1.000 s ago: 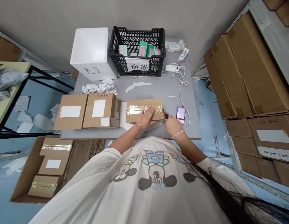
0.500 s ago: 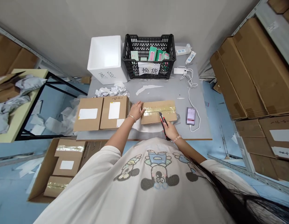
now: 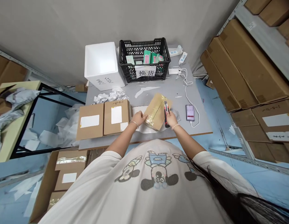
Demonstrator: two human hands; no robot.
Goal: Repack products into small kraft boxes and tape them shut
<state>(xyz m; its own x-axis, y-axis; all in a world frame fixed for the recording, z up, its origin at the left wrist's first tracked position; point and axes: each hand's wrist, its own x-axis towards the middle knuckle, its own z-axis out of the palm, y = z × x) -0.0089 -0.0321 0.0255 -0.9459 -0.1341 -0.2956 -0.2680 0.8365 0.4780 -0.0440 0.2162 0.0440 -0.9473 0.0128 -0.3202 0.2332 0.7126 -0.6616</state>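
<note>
A small cardboard box [image 3: 156, 111] wrapped in clear tape lies turned at a slant on a white sheet [image 3: 139, 111]. My left hand [image 3: 139, 118] holds the box's near left corner. My right hand [image 3: 172, 119] grips a red-and-black utility knife [image 3: 167, 114], its blade hidden or too small to make out. The knife stands right beside the box's right side, and I cannot tell whether they touch.
Two labelled cartons [image 3: 103, 117] stand left of the sheet on the grey table [image 3: 181, 124]. A phone [image 3: 190, 112] lies to the right, on a white cable. At the back stand a white foam box [image 3: 102, 66] and a black crate [image 3: 144, 60] of green packages.
The taped box has swung from lying straight across the table to a slant, with my left hand now on its near corner. The knife stands more upright beside it.
</note>
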